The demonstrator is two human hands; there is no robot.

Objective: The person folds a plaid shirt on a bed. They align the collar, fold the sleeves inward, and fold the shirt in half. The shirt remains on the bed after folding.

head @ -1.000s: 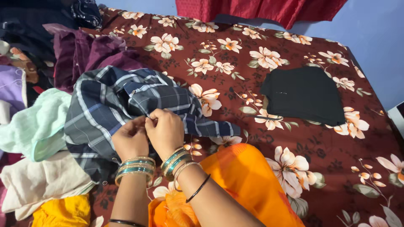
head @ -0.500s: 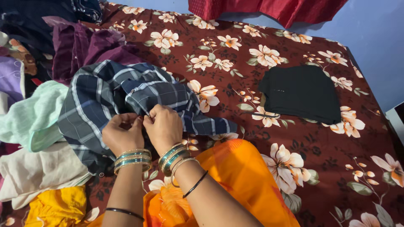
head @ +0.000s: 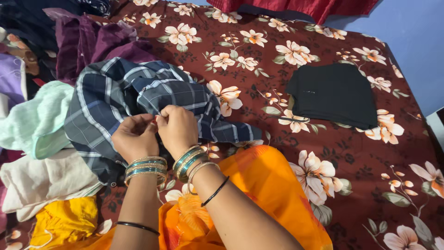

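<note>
Both hands have barely shifted since the earlier frame, sliding slightly left with the view. Left hand [head: 135,137] and right hand [head: 177,129] stay closed together, fingertips pinching an edge of the navy plaid shirt [head: 125,99], which lies crumpled on the floral bedsheet [head: 323,153], well apart from the folded black garment [head: 334,95].

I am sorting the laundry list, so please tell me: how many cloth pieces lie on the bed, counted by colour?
Dark blue checked: 1, the shirt pinched by left hand and right hand
Black, folded: 1
Purple: 1
Mint green: 1
Cream: 1
Yellow: 1
Total: 6; the pile at the left edge may hide more.
</note>
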